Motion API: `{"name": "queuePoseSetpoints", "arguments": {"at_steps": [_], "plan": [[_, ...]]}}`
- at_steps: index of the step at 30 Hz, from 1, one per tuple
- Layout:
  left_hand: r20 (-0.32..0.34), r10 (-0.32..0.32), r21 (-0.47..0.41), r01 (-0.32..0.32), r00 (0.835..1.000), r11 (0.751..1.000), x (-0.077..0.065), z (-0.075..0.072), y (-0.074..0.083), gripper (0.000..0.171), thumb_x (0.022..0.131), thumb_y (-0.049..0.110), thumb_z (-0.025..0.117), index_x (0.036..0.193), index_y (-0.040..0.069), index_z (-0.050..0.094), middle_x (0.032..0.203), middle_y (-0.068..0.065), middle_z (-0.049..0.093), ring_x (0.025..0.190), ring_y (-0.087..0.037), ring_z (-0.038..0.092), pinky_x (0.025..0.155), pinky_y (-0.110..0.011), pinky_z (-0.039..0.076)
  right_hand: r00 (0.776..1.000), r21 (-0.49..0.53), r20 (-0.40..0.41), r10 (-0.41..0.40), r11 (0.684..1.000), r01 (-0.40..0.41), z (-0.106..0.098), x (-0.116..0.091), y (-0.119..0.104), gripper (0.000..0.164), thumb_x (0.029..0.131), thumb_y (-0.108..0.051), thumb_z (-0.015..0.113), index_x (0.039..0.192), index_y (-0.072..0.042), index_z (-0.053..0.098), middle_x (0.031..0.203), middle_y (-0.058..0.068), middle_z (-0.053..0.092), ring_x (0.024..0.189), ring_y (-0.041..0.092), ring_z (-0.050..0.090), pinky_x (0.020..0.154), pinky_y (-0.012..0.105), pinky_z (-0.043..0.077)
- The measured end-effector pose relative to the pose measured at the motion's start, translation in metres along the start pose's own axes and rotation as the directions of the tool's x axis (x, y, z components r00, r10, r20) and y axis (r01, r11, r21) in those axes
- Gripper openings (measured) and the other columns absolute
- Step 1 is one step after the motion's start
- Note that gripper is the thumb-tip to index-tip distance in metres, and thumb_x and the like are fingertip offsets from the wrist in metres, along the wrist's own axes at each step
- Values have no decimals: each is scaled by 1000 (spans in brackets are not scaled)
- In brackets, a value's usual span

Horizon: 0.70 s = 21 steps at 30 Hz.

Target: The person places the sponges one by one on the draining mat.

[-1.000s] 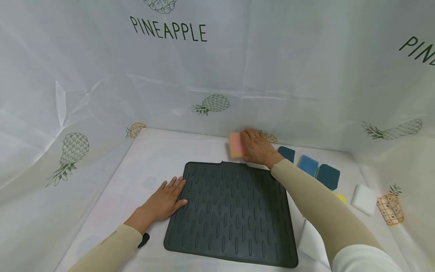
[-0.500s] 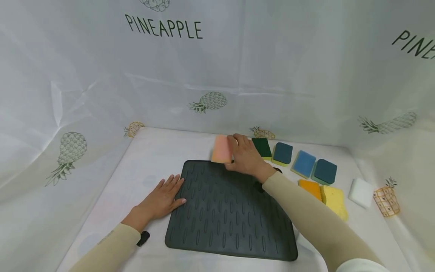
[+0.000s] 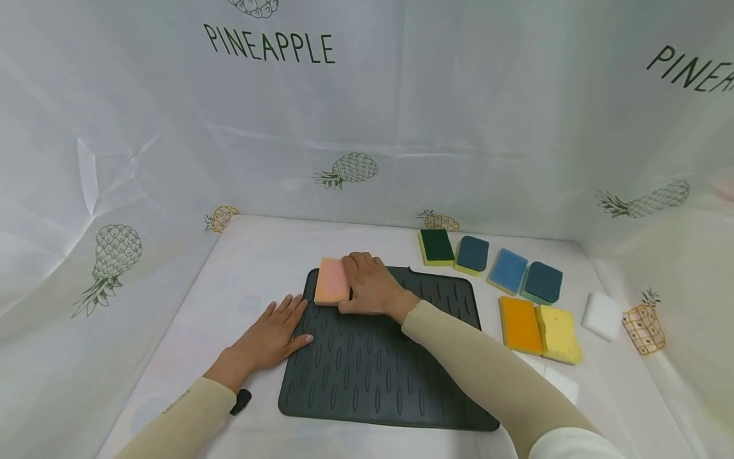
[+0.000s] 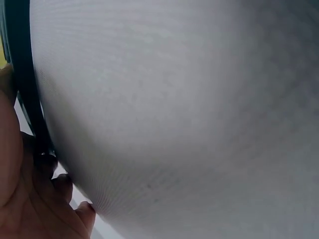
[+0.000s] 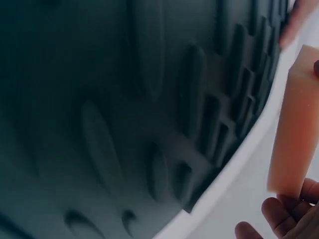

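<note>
A pink-and-orange sponge (image 3: 331, 282) is gripped in my right hand (image 3: 369, 285) over the far left corner of a dark ribbed rubber mat (image 3: 367, 376). The right wrist view shows the sponge (image 5: 294, 129) held by its ends between thumb and fingers, beside the ribbed mat (image 5: 149, 109). My left hand (image 3: 269, 338) lies flat with its fingers spread, fingertips and thumb on the mat's left edge. In the left wrist view that hand (image 4: 40, 194) shows at the lower left beside the mat's dark edge (image 4: 22, 64).
To the mat's right lie sponges: dark green (image 3: 437, 247), dark blue (image 3: 472, 254), blue (image 3: 507, 271), teal (image 3: 542, 282), orange (image 3: 520, 325) and yellow (image 3: 559, 335). Farther right is a white sponge (image 3: 602, 315); more white pieces (image 3: 561, 382) lie by the right forearm. A pineapple-print curtain (image 3: 487, 127) surrounds the table.
My right hand has carried the pink-and-orange sponge from behind the mat left and nearer, over its far left corner. The left hand has stayed at the mat's left edge.
</note>
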<state>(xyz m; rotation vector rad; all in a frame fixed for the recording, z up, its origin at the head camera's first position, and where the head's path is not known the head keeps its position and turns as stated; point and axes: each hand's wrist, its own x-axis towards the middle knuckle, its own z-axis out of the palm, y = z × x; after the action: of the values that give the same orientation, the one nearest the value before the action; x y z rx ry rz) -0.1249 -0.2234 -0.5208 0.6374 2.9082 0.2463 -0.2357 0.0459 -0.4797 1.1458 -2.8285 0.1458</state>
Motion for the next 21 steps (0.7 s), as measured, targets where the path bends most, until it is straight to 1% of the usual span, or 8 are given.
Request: {"name": "queuePoseSetpoints", "arguments": {"at_steps": [6,10,16,21], "plan": [[9,17,22,-18,1000,1000,0,-3,-2,86,107,59,51,166,0,29,173,-19,28,161,-40,25,128,-63,25,999,-4,44,-1,1000,1,10,6,-7,83,88,-63,63,149,-9,46,145,11,52,128,28,53,107,46,49],[20,30,36,-31,999,999,-2,-4,-3,86,107,60,49,166,0,28,173,-20,28,161,-40,25,128,-62,25,998,-4,59,-2,1000,2,14,8,-8,81,89,-62,63,148,-9,47,144,11,52,127,28,54,106,47,48],[14,51,47,-52,999,998,-3,-5,-3,86,107,59,50,165,0,29,172,-20,30,160,-40,27,127,-62,28,996,-31,85,6,1000,-3,19,9,-9,82,89,-64,61,149,-9,47,146,11,52,128,28,54,105,46,48],[17,44,51,-45,999,998,-2,-5,-4,86,107,60,49,166,1,28,172,-19,29,161,-39,25,128,-62,26,996,-30,90,17,999,-14,20,10,-10,84,89,-64,60,151,-10,46,148,11,51,130,27,53,107,46,48]]}}
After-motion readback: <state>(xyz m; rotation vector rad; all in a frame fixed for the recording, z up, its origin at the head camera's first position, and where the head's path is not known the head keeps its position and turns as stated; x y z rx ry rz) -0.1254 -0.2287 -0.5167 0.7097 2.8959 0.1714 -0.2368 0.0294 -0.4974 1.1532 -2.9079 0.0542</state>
